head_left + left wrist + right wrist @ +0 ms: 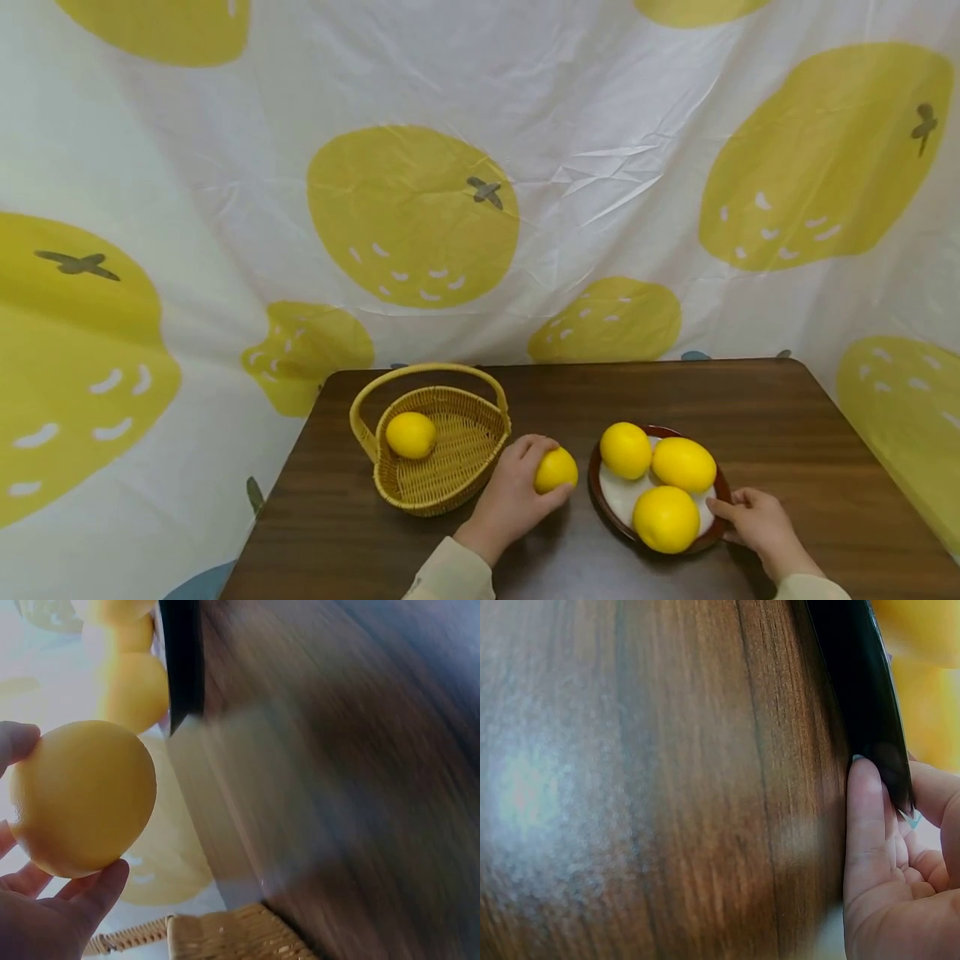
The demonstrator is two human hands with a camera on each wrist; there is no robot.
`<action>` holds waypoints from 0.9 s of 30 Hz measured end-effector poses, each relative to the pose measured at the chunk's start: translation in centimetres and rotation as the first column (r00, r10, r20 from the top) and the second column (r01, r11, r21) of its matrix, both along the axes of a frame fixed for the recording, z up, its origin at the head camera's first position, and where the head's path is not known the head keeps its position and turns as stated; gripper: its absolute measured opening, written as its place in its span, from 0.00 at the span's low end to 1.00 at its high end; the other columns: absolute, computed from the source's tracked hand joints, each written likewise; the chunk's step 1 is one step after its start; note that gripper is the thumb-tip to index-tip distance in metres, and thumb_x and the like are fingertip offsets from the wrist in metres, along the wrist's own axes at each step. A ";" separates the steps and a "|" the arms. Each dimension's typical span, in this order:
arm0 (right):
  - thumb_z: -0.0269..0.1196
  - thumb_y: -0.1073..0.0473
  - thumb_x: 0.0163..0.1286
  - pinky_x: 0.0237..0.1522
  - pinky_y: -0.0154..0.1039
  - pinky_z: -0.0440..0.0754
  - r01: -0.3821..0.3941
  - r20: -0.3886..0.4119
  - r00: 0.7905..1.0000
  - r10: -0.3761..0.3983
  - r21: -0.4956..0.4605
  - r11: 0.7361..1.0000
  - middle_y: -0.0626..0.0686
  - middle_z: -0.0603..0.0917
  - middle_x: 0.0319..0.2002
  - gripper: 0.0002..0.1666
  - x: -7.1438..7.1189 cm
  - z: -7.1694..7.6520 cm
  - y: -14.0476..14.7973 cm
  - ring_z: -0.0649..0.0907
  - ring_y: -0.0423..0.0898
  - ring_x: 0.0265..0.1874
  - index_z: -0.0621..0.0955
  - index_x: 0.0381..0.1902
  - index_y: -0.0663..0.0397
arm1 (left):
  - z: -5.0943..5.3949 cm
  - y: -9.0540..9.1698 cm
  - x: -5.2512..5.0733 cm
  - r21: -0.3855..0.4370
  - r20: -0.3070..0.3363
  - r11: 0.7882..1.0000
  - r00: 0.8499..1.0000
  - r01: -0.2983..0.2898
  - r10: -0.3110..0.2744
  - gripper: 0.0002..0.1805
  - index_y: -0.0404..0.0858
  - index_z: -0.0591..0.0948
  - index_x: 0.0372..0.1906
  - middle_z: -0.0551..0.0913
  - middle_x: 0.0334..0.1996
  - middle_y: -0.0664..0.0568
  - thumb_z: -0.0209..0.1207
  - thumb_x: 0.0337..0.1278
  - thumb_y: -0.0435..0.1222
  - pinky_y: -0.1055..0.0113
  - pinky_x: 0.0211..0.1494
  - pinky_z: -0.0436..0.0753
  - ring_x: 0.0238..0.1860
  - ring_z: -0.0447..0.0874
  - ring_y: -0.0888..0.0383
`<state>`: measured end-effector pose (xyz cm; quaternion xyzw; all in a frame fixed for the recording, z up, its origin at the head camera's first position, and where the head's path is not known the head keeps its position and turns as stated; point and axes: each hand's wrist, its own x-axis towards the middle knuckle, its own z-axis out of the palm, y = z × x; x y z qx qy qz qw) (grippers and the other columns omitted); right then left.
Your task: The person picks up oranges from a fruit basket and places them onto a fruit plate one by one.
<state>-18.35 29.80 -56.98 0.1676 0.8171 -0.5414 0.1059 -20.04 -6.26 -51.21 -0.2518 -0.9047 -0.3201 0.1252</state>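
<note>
My left hand [517, 487] grips a yellow lemon [557, 471] between fingers and thumb, in the space between the basket and the plate. In the left wrist view that lemon [84, 799] is held above the table. My right hand [765, 529] pinches the right rim of a plate [619, 500] with a white middle and a dark red-brown edge. Three lemons [666, 520] lie on this plate. Thumb over the rim and fingers under it show in the right wrist view, where the plate's edge [866, 697] looks black. A woven basket [450, 462] holds one lemon [411, 435] at its left side.
The basket's arched handle [427, 367] rises over its back. Everything stands on a dark wood-grain table [555, 400]. Behind and beside it hangs a white cloth [570, 225] printed with big lemons, reaching close to the table's back edge.
</note>
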 end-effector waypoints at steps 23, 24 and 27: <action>0.65 0.52 0.71 0.36 0.38 0.87 0.007 0.001 1.000 -0.007 -0.002 1.000 0.62 0.80 0.41 0.29 0.1 0.0 0.0 0.82 0.43 0.34 0.72 0.49 0.76 | -2.0 3.6 -0.1 0.037 0.141 0.999 0.990 0.000 -0.005 0.25 0.49 0.79 0.59 0.77 0.58 0.55 0.70 0.58 0.50 0.59 0.59 0.80 0.58 0.77 0.54; 0.65 0.52 0.71 0.36 0.38 0.87 0.009 -0.001 1.000 -0.009 -0.004 1.000 0.62 0.81 0.40 0.28 0.1 -0.1 0.0 0.82 0.43 0.34 0.72 0.50 0.76 | -2.1 3.8 -0.1 0.037 0.140 0.999 0.990 -0.001 -0.005 0.25 0.49 0.79 0.58 0.77 0.58 0.55 0.70 0.57 0.50 0.59 0.59 0.80 0.58 0.77 0.54; 0.65 0.53 0.71 0.36 0.38 0.87 0.015 -0.007 1.000 -0.015 -0.013 1.000 0.61 0.82 0.39 0.28 0.1 -0.2 0.0 0.82 0.43 0.33 0.73 0.50 0.77 | -2.2 4.1 -0.2 0.035 0.148 0.999 0.989 -0.005 0.000 0.25 0.50 0.79 0.58 0.77 0.58 0.55 0.70 0.57 0.50 0.59 0.60 0.80 0.58 0.77 0.54</action>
